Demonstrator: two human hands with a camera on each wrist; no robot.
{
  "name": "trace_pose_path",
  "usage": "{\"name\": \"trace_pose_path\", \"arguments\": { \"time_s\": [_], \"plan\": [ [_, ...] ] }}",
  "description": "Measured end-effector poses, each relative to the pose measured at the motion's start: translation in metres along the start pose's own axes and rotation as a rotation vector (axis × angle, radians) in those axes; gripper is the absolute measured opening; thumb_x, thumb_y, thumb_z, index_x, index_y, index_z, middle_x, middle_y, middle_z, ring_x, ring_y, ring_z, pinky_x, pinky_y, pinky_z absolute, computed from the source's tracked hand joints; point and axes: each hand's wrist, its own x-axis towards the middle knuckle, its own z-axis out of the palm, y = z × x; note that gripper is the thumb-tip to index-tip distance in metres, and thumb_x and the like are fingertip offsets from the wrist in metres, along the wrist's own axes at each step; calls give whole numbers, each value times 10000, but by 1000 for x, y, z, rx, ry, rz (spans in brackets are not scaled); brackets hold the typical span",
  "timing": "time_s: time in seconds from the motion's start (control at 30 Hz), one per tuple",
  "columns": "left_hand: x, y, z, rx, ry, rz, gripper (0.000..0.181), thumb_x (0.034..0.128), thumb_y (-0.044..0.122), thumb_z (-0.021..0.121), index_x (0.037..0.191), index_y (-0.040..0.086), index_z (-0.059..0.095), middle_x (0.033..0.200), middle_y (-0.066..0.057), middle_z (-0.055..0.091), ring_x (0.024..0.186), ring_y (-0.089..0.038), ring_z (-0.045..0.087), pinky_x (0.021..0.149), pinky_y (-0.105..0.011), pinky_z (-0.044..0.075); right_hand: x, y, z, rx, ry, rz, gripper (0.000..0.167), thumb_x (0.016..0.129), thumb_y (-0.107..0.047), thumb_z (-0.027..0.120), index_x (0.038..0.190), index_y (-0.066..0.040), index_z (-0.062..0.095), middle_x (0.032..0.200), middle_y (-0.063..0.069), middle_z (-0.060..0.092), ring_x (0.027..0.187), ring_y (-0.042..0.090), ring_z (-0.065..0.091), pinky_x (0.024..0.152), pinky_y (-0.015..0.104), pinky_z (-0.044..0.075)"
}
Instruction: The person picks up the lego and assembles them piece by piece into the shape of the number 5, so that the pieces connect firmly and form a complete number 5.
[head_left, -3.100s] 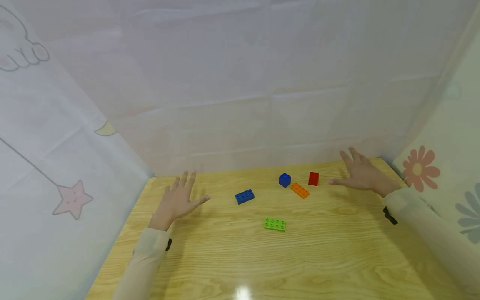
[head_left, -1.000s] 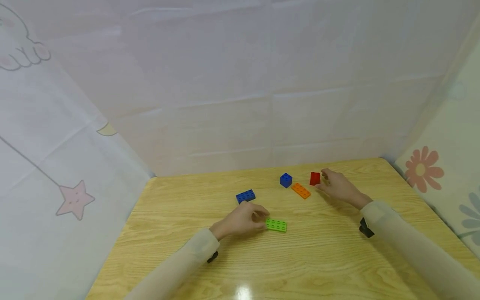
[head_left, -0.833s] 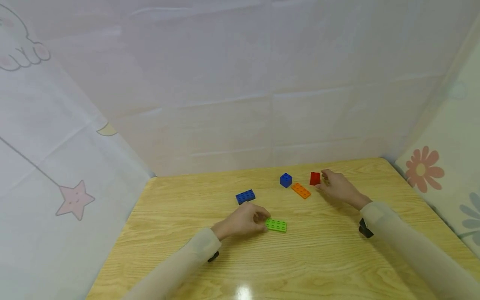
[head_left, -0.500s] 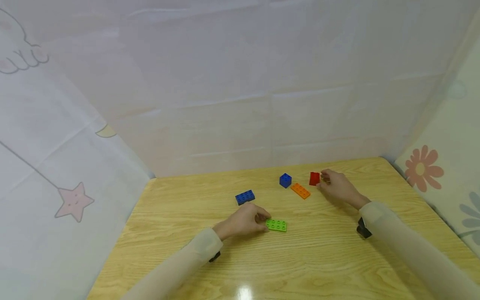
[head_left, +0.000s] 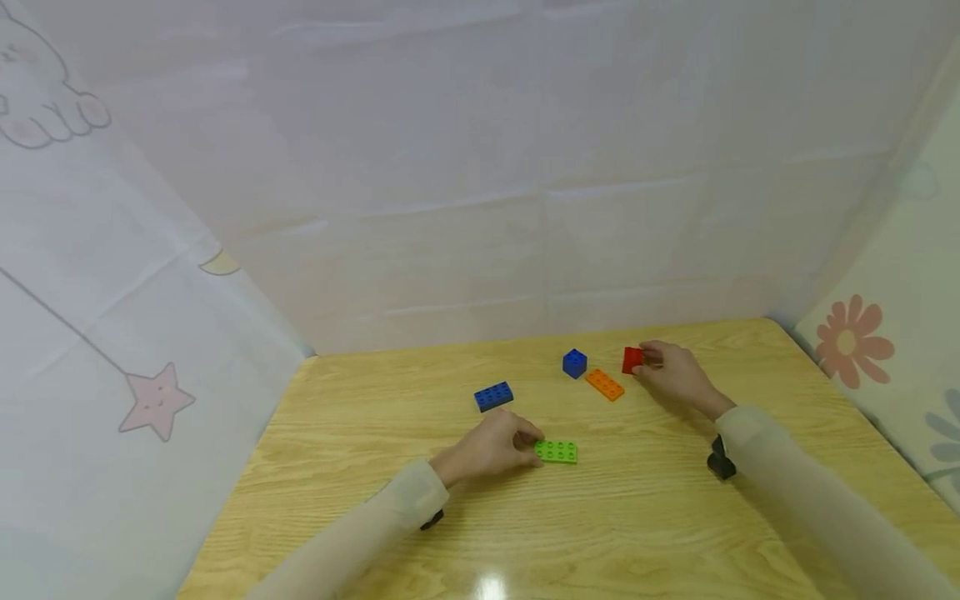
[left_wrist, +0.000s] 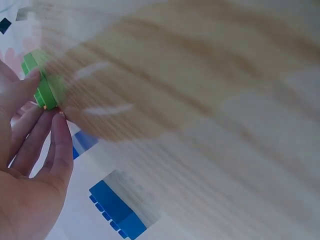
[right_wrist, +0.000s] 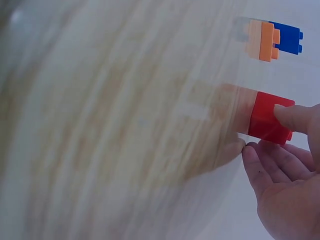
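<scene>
In the head view a flat lime-green building brick (head_left: 557, 452) lies studs up near the middle of the wooden table (head_left: 637, 525). My left hand (head_left: 487, 446) pinches its left end between thumb and fingers. The left wrist view has the thumb lying against the green brick (left_wrist: 45, 85). Further back on the right, my right hand (head_left: 675, 372) pinches a red brick (head_left: 632, 360), covering its right side. In the right wrist view the thumb presses one face of the red brick (right_wrist: 270, 117), while the other fingers curl below it. Both bricks appear to rest on the table.
A long blue brick (head_left: 493, 397) lies just beyond my left hand. Between the hands, toward the back, sit a small blue cube brick (head_left: 574, 363) and a flat orange brick (head_left: 604, 384). White printed cloth (head_left: 465, 275) hangs behind the table and along both sides.
Both hands, spread wide about three seconds ago, have come inward to the green and red bricks. Lately the right fingers have closed in on the red brick; the bricks stay in place.
</scene>
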Motion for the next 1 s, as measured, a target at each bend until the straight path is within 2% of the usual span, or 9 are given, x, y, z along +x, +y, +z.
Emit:
{"name": "trace_pose_path", "arguments": {
  "time_s": [0.13, 0.27, 0.5, 0.77, 1.0],
  "plan": [
    [0, 2, 3, -7, 15, 2, 380, 893, 282, 862, 1236, 134, 793, 1170, 12, 805, 979, -5, 733, 826, -137, 580, -3, -1, 1, 19, 20, -1, 499, 1033, -139, 659, 1449, 110, 541, 1369, 346, 644, 1219, 507, 666, 1031, 622, 551],
    [-1, 4, 5, -39, 20, -24, 390, 891, 276, 864, 1244, 126, 788, 1167, 6, 806, 976, -13, 732, 827, -143, 581, -6, -2, 0, 43, 36, 16, 463, 1025, -135, 674, 1412, 99, 577, 1351, 335, 659, 1213, 494, 672, 1035, 612, 551],
    [-5, 4, 6, -140, 21, -80, 447, 893, 256, 863, 1307, 130, 753, 1293, 6, 765, 1120, -56, 734, 929, -167, 582, -8, -7, -2, 85, 63, 40, 468, 1014, -184, 710, 1395, 65, 602, 1354, 315, 667, 1227, 483, 670, 1038, 611, 551],
    [-6, 4, 3, -175, 32, -59, 397, 905, 228, 850, 1278, 120, 770, 1265, -10, 779, 1093, -91, 753, 901, -182, 599, -12, -26, -4, 122, 101, 2, 477, 1004, -219, 740, 1392, 31, 619, 1349, 277, 687, 1219, 449, 694, 1016, 574, 578],
    [-5, 5, 1, -181, 28, -64, 351, 904, 221, 850, 1240, 138, 791, 1230, 0, 791, 1053, -57, 756, 872, -161, 594, -23, -48, -3, 158, 56, -14, 448, 994, -210, 750, 1378, -3, 646, 1325, 237, 714, 1191, 405, 718, 975, 505, 614]
  ]
}}
